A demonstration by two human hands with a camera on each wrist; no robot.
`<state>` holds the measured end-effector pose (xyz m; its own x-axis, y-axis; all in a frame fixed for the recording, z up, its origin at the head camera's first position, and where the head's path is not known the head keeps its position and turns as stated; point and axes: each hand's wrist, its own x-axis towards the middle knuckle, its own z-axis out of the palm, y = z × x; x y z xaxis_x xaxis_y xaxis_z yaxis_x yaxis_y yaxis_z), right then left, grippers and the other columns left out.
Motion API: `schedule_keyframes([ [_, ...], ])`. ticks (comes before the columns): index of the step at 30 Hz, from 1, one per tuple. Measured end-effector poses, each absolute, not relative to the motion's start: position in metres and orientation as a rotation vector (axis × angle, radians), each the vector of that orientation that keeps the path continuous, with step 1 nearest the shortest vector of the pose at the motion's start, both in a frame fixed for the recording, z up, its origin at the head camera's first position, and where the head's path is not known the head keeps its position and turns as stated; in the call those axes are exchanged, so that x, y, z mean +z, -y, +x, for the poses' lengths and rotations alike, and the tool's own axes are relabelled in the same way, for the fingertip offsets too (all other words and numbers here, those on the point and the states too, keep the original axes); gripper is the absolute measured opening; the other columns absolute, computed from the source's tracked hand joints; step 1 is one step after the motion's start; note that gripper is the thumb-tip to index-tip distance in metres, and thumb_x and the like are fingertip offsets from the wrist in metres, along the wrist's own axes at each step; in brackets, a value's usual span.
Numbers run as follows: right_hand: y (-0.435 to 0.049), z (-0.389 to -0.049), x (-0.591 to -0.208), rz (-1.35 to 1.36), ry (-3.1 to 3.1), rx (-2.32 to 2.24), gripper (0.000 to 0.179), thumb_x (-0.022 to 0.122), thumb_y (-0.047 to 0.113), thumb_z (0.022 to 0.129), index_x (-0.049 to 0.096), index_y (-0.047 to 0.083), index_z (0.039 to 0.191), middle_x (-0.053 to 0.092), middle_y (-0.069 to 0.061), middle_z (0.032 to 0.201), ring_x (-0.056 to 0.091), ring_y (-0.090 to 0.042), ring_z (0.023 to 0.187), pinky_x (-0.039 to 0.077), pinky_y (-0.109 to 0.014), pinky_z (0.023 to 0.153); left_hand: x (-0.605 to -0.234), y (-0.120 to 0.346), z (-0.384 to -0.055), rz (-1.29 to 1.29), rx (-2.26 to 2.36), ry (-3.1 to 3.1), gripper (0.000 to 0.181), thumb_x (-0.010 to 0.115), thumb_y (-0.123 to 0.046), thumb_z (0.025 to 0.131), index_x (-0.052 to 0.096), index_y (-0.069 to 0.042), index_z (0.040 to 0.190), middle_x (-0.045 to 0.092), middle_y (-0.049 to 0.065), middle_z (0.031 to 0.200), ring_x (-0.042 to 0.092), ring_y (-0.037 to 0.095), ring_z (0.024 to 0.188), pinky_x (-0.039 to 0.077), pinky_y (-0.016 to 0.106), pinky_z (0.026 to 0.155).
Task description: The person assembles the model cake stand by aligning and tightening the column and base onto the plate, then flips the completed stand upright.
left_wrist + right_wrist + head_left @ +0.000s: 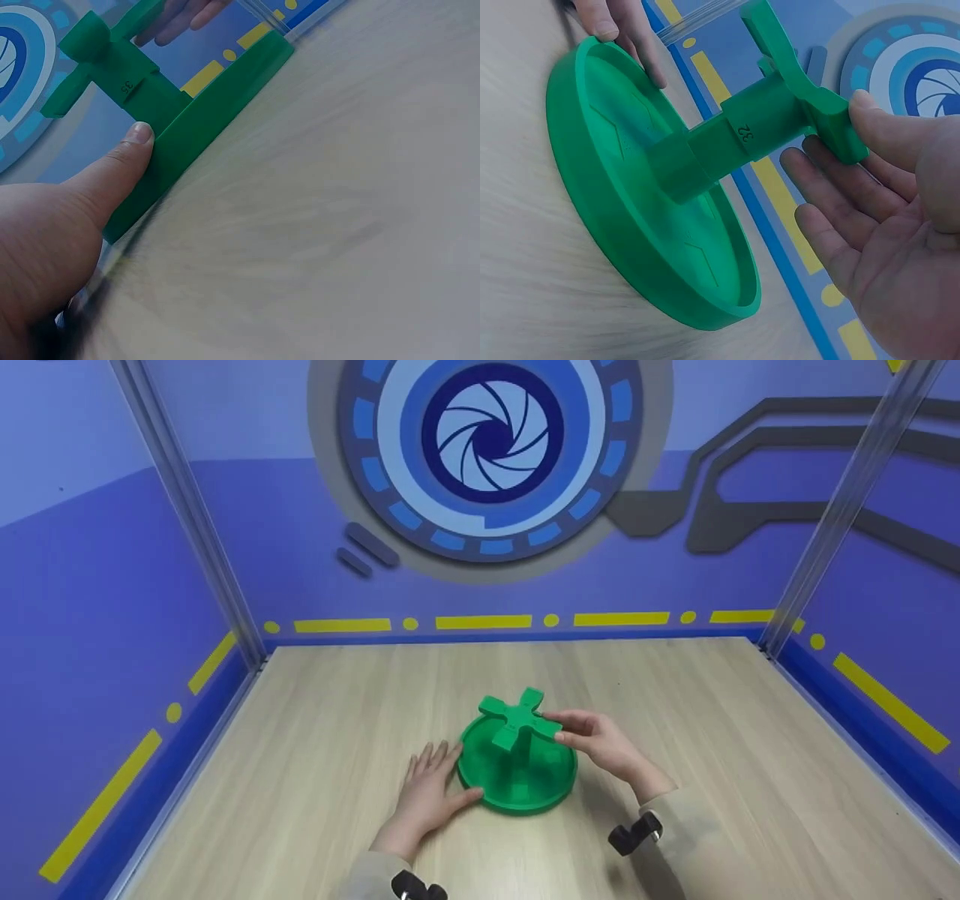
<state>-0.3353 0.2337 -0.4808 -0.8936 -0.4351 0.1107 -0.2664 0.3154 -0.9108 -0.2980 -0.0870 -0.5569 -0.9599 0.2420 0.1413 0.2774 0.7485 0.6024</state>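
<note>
A round green plastic base (pixel 480 791) with a raised rim stands on the table. From its middle rises a stepped green post (pixel 720 142), marked 32 in the right wrist view. A green four-armed cross-shaped knob (pixel 520 718) tops the post. My right hand (pixel 604 742) pinches one arm of the knob between thumb and fingers. At the left side of the base, my left hand (pixel 431 795) rests with fingers spread, its thumb (pixel 135 150) touching the rim. Whether the knob and post are one piece cannot be told.
The light wood table (pixel 337 697) is bounded by blue printed panels (pixel 277 540) at the back and both sides. Clear corner posts (pixel 187 510) stand at the back left and right. Black bands (pixel 636 834) sit at the wrists.
</note>
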Motion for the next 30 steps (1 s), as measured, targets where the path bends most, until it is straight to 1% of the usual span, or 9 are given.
schedule_keyframes([
  [3, -0.2327, -0.3341, -0.4802, -0.677, -2.436, -1.609, 0.043, 0.065, 0.023, 0.102, 0.062, 0.008, 0.142, 0.061, -0.016, 0.147, 0.058, -0.033, 0.137, 0.051, -0.017, 0.104, -0.5572, 0.0873, -0.2978, -0.434, -1.018, 2.876, 0.094, 0.069, -0.066, 0.088, 0.040, -0.011, 0.159, 0.034, 0.025, 0.165, 0.020, 0.047, 0.157, 0.010, 0.066, 0.129],
  [6, -0.2320, -0.3330, -0.4799, -0.698, -2.455, -1.598, 0.043, 0.065, 0.023, 0.102, 0.061, 0.006, 0.142, 0.060, -0.018, 0.147, 0.058, -0.036, 0.136, 0.053, -0.030, 0.110, -0.5568, 0.0872, -0.2975, -0.436, -1.025, 2.868, 0.094, 0.070, -0.064, 0.088, 0.040, -0.011, 0.159, 0.034, 0.025, 0.165, 0.020, 0.048, 0.157, 0.010, 0.066, 0.129],
  [8, -0.2315, -0.3324, -0.4802, -0.701, -2.461, -1.593, 0.044, 0.065, 0.022, 0.102, 0.061, 0.005, 0.142, 0.060, -0.019, 0.147, 0.058, -0.037, 0.136, 0.052, -0.038, 0.112, -0.5568, 0.0871, -0.2976, -0.436, -1.025, 2.866, 0.093, 0.070, -0.063, 0.088, 0.040, -0.011, 0.159, 0.034, 0.025, 0.165, 0.020, 0.048, 0.157, 0.009, 0.066, 0.129],
  [10, -0.2305, -0.3316, -0.4802, -0.703, -2.460, -1.598, 0.043, 0.065, 0.021, 0.102, 0.061, 0.003, 0.142, 0.060, -0.020, 0.147, 0.058, -0.039, 0.136, 0.051, -0.042, 0.113, -0.5573, 0.0869, -0.2977, -0.435, -1.025, 2.867, 0.093, 0.070, -0.063, 0.088, 0.039, -0.010, 0.159, 0.034, 0.025, 0.165, 0.020, 0.048, 0.157, 0.009, 0.065, 0.129],
  [13, -0.2289, -0.3305, -0.4805, -0.703, -2.459, -1.601, 0.044, 0.066, 0.021, 0.102, 0.061, 0.002, 0.141, 0.060, -0.021, 0.146, 0.059, -0.040, 0.135, 0.052, -0.041, 0.112, -0.5576, 0.0869, -0.2976, -0.434, -1.023, 2.867, 0.094, 0.070, -0.064, 0.088, 0.039, -0.011, 0.159, 0.034, 0.025, 0.165, 0.019, 0.048, 0.157, 0.009, 0.065, 0.130],
  [23, -0.2263, -0.3271, -0.4796, -0.706, -2.472, -1.606, 0.045, 0.065, 0.022, 0.102, 0.060, -0.001, 0.141, 0.060, -0.024, 0.144, 0.061, -0.039, 0.132, 0.055, -0.025, 0.105, -0.5586, 0.0878, -0.2970, -0.432, -1.035, 2.875, 0.094, 0.070, -0.064, 0.088, 0.039, -0.011, 0.159, 0.034, 0.024, 0.165, 0.019, 0.047, 0.157, 0.009, 0.064, 0.130],
  [25, -0.2260, -0.3272, -0.4800, -0.700, -2.483, -1.600, 0.046, 0.065, 0.023, 0.102, 0.060, -0.002, 0.141, 0.060, -0.024, 0.144, 0.062, -0.039, 0.131, 0.055, -0.025, 0.105, -0.5582, 0.0878, -0.2970, -0.429, -1.036, 2.878, 0.094, 0.070, -0.064, 0.088, 0.039, -0.011, 0.159, 0.034, 0.024, 0.165, 0.019, 0.047, 0.157, 0.009, 0.064, 0.130],
  [30, -0.2248, -0.3264, -0.4811, -0.665, -2.489, -1.606, 0.046, 0.067, 0.024, 0.101, 0.061, 0.000, 0.140, 0.062, -0.023, 0.143, 0.061, -0.039, 0.132, 0.056, -0.029, 0.106, -0.5570, 0.0874, -0.2969, -0.432, -1.023, 2.883, 0.094, 0.070, -0.063, 0.088, 0.039, -0.010, 0.159, 0.034, 0.024, 0.165, 0.019, 0.048, 0.157, 0.009, 0.065, 0.130],
])
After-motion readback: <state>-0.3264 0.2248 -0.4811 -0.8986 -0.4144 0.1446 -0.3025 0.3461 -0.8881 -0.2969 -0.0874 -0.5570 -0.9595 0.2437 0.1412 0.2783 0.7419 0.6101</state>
